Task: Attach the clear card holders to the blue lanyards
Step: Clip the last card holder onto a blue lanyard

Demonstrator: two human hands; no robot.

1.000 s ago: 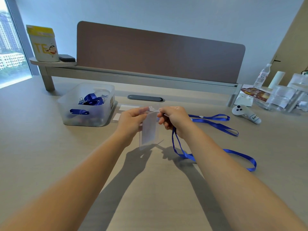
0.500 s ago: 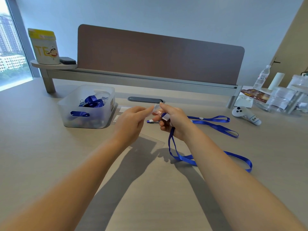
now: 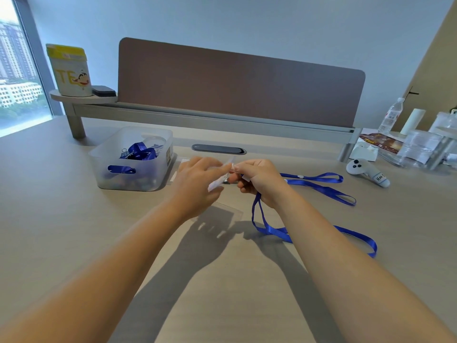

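Observation:
My left hand (image 3: 197, 184) pinches the top of a clear card holder (image 3: 223, 212), which tilts almost flat just above the table. My right hand (image 3: 259, 181) grips the clip end of a blue lanyard (image 3: 269, 230), right against the holder's top edge. The clip itself is hidden between my fingertips. The strap drops from my right hand and loops across the table to the right. A second blue lanyard (image 3: 321, 179) lies flat behind my right hand. More clear holders (image 3: 183, 160) lie partly hidden behind my left hand.
A translucent bin (image 3: 163, 142) with blue lanyards and binder clips stands at the left. A white controller (image 3: 366, 172), plastic containers (image 3: 420, 147) and a water bottle (image 3: 392, 117) crowd the right. A brown divider (image 3: 235, 85) and a shelf with a tea canister (image 3: 69, 70) run along the back.
The card holder has swung from hanging upright to nearly flat. My hands have stayed together at its top, and the lanyard's loop has shifted slightly on the table.

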